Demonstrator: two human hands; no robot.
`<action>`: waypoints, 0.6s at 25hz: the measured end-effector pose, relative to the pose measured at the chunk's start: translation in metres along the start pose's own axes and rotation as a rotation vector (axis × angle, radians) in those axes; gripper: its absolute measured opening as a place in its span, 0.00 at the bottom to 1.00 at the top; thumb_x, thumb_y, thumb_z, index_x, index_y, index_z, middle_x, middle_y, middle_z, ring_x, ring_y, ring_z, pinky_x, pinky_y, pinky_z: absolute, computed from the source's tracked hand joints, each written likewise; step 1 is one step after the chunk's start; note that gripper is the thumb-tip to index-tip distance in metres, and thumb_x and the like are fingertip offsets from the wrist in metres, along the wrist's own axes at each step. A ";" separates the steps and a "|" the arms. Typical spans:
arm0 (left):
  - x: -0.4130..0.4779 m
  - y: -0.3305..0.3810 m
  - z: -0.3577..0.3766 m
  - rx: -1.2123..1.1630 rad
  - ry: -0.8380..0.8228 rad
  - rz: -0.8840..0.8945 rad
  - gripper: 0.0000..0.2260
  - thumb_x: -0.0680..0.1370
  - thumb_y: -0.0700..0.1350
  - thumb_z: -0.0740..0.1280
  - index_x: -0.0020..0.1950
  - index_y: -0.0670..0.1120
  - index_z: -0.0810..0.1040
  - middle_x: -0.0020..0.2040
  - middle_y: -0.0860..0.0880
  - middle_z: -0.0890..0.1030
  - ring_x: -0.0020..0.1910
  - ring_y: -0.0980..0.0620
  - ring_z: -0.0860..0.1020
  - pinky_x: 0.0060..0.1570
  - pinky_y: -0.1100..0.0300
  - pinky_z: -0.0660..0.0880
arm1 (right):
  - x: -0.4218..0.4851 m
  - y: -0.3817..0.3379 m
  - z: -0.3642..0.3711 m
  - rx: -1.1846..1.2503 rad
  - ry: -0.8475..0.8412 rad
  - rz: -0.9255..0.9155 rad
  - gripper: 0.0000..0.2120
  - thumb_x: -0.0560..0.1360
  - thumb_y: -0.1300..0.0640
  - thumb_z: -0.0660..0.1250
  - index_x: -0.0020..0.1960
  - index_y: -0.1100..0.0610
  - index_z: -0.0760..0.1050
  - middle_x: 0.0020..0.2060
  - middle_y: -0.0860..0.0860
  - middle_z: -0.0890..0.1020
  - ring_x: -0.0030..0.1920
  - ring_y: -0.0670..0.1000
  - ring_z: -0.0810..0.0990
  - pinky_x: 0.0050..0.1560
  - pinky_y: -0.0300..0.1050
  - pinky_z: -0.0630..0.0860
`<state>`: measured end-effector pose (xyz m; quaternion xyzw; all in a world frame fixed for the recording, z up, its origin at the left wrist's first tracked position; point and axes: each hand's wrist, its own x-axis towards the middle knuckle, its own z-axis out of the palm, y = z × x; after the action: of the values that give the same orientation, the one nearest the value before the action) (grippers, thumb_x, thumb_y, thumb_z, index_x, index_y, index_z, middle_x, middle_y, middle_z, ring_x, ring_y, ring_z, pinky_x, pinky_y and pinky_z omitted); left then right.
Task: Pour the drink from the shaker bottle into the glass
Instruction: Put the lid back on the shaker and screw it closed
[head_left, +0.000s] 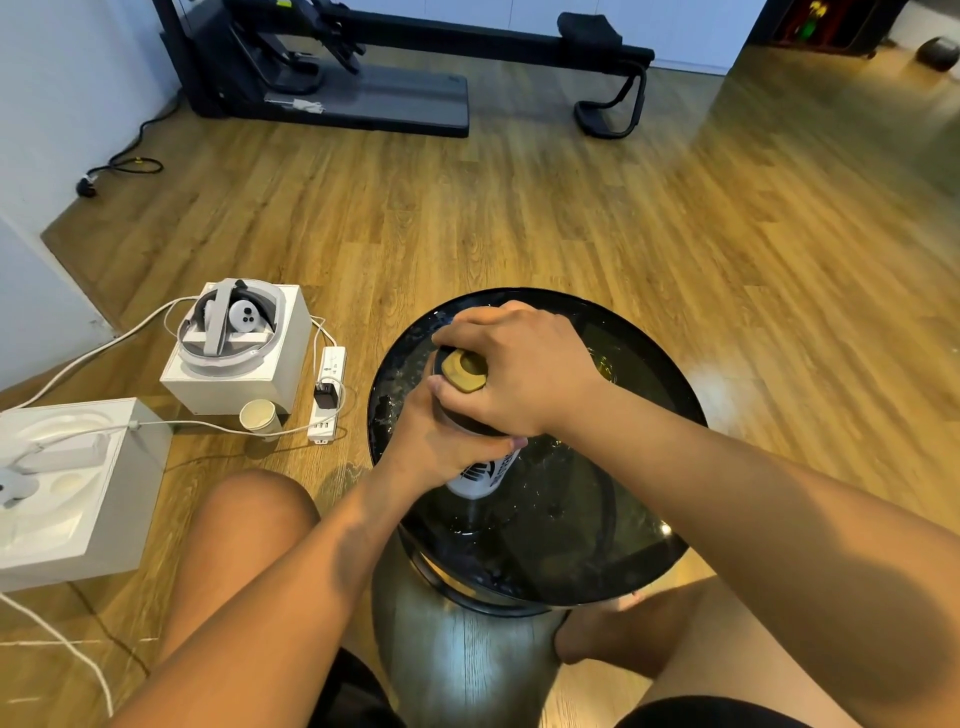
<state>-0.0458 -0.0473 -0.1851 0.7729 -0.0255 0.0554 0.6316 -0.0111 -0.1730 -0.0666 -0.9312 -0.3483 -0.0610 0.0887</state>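
A wood-plank floor (519, 208) fills the head view, with a dark exercise machine (363, 67) against the far wall. On the floor at left sit two white boxes (228, 364), one holding a headset, a power strip (327, 395) and a paper cup (258, 415). Close in front stands a round black glass table (649, 499), its top speckled with droplets.

The shaker bottle (480, 473) stands upright on that table, left of centre. The left hand (441, 447) is wrapped around the upper body just under the lid, fingers curled closed against it. The right hand (524, 374) comes over the top, fingers closed on the dark lid rim, with the yellow flip cap (464, 370) showing between thumb and forefinger. The cap looks closed, so the step appears to be opening the top, though I cannot tell whether by twisting or flipping.

The glass is hard to find: a faint yellowish, transparent shape (605, 370) beyond the right wrist may be it, but it is mostly hidden.

The bottle is likely stiff plastic and, with drink inside, moderately heavy with sloshing weight. Given the wet tabletop, its wall may be slick, so a full wrap around the mid-body seems the safest hold for pouring, keeping the lid seated. A glass on wet glass could slide or tip if knocked.
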 end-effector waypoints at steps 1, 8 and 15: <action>0.000 0.000 0.000 -0.001 -0.005 0.000 0.33 0.57 0.56 0.83 0.58 0.48 0.79 0.51 0.59 0.85 0.52 0.59 0.84 0.50 0.68 0.79 | 0.000 0.000 0.000 -0.002 0.000 0.002 0.25 0.73 0.32 0.56 0.63 0.41 0.75 0.57 0.39 0.79 0.54 0.51 0.76 0.47 0.47 0.74; -0.001 0.005 0.001 0.008 -0.002 0.006 0.28 0.58 0.55 0.83 0.55 0.56 0.78 0.50 0.61 0.85 0.51 0.61 0.84 0.49 0.70 0.78 | 0.000 0.001 0.000 -0.012 -0.003 0.012 0.25 0.73 0.31 0.55 0.63 0.41 0.75 0.57 0.39 0.79 0.54 0.51 0.76 0.47 0.47 0.74; -0.002 -0.002 0.001 0.004 -0.007 -0.016 0.34 0.58 0.56 0.84 0.60 0.48 0.78 0.51 0.62 0.85 0.52 0.62 0.83 0.49 0.71 0.77 | 0.000 0.001 0.001 -0.023 -0.017 0.025 0.26 0.73 0.31 0.53 0.64 0.41 0.74 0.58 0.39 0.78 0.54 0.51 0.75 0.46 0.47 0.73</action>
<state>-0.0470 -0.0482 -0.1871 0.7744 -0.0214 0.0477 0.6305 -0.0106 -0.1730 -0.0681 -0.9369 -0.3367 -0.0560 0.0759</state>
